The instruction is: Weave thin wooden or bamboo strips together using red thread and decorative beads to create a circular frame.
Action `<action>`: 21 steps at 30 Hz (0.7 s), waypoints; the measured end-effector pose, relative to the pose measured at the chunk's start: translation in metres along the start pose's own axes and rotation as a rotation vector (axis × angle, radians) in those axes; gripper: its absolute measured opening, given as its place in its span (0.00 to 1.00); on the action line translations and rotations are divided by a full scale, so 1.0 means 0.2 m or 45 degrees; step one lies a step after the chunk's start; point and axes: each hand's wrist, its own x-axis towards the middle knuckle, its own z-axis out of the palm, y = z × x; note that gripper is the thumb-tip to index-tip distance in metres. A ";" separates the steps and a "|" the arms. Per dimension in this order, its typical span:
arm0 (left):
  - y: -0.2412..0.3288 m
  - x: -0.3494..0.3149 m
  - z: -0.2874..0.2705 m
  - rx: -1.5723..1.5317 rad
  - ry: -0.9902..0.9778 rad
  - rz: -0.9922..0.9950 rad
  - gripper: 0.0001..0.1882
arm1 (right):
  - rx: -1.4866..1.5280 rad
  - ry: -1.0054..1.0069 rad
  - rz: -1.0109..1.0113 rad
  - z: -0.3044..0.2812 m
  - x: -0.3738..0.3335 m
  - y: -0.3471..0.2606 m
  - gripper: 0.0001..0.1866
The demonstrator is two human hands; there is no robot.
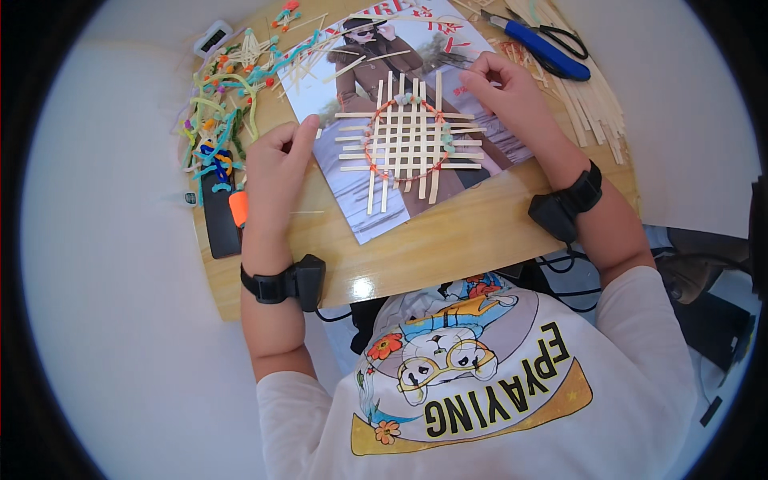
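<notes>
A lattice of woven pale wooden strips (410,142) lies on a magazine (360,214), its loose ends sticking out on all sides. An orange ring with pale green and white beads (446,136) rests around the middle of the weave. To its left is my left hand (276,172), fingers curled in and thumb pressed to them; a small pale bit shows at the thumb tip, too little to name. My right hand (512,96) is above the magazine's right side, thumb and forefinger pinched together. What that pinch holds, if anything, cannot be made out. Neither hand touches the lattice.
Colourful fuzzy craft stems (220,132) are heaped at the table's left, with a black flat object (220,220) and an orange piece (238,208). Blue-handled pliers (544,50) and black-handled scissors (564,40) lie at far right, beside many loose strips (588,112). A white timer (213,38) stands far left.
</notes>
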 end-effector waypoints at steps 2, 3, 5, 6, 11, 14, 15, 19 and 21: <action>-0.01 0.00 0.01 -0.008 0.027 0.027 0.24 | -0.025 0.028 -0.004 -0.03 0.01 0.03 0.14; -0.01 0.01 0.01 -0.016 0.047 0.043 0.24 | -0.048 0.051 0.004 -0.04 0.01 0.05 0.18; -0.01 0.03 0.00 0.018 0.067 0.034 0.24 | -0.072 0.061 -0.019 -0.05 0.03 0.07 0.19; -0.01 0.03 -0.01 0.055 0.084 0.014 0.24 | -0.092 0.064 -0.032 -0.05 0.04 0.08 0.21; -0.07 0.05 -0.04 0.064 0.126 0.053 0.24 | -0.142 0.069 -0.084 -0.02 0.04 0.06 0.21; -0.07 0.05 -0.03 0.100 0.131 0.074 0.24 | -0.149 0.094 -0.101 -0.03 0.05 0.09 0.21; -0.06 0.05 -0.03 0.131 0.136 0.082 0.25 | -0.154 0.119 -0.102 -0.03 0.05 0.09 0.22; -0.11 0.07 -0.03 0.141 0.102 0.148 0.25 | -0.125 0.082 -0.074 -0.03 0.03 0.07 0.22; -0.11 0.06 -0.03 0.179 0.100 0.134 0.25 | -0.093 0.049 -0.057 -0.03 0.03 0.07 0.22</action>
